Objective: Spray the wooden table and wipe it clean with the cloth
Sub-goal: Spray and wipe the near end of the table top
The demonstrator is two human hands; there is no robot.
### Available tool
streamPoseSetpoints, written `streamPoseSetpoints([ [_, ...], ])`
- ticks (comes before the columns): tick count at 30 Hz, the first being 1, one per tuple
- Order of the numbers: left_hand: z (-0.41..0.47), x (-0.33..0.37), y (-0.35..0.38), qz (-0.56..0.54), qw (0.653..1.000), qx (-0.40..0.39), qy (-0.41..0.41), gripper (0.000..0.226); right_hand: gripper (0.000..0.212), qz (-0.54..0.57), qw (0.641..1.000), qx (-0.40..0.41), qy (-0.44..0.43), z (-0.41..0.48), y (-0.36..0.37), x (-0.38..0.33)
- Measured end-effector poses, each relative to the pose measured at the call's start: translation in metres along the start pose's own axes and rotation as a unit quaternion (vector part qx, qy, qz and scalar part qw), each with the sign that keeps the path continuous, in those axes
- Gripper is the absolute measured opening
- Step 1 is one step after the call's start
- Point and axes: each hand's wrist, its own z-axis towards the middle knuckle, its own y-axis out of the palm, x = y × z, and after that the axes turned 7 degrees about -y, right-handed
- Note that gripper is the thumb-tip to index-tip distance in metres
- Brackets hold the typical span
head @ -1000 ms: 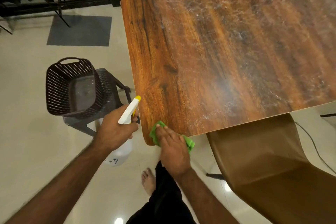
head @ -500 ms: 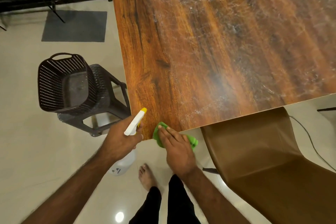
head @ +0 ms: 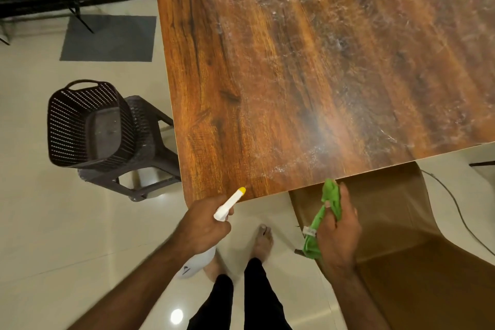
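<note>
Warm, soft indoor light. A lamp's white glare spot sits on the glossy floor (head: 176, 316) at six o'clock. The worktop (head: 241, 88) shows a hazy sheen toward three o'clock. The eleven o'clock corner is dim, and straight edges bow near the borders.

Wooden table (head: 227, 75) with whitish smears (head: 334, 43)
</note>
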Motion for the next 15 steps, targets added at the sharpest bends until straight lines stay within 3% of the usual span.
streamPoseSetpoints([
  [5, -0.001, 0.007, 0.007, -0.012, 1.000, 0.021, -0.001, 0.025, 0.059, 0.057, 0.998, 0.007, 0.009, 0.029, -0.007, -0.006],
  [11, 0.004, 0.019, 0.005, -0.080, 0.991, 0.105, -0.006, 0.026, 0.064, 0.063, 0.998, -0.021, -0.022, 0.039, 0.001, -0.019],
  [15, 0.005, 0.025, 0.007, -0.100, 0.988, 0.120, -0.002, 0.031, 0.074, 0.022, 0.987, -0.065, -0.144, 0.033, 0.013, -0.024],
])
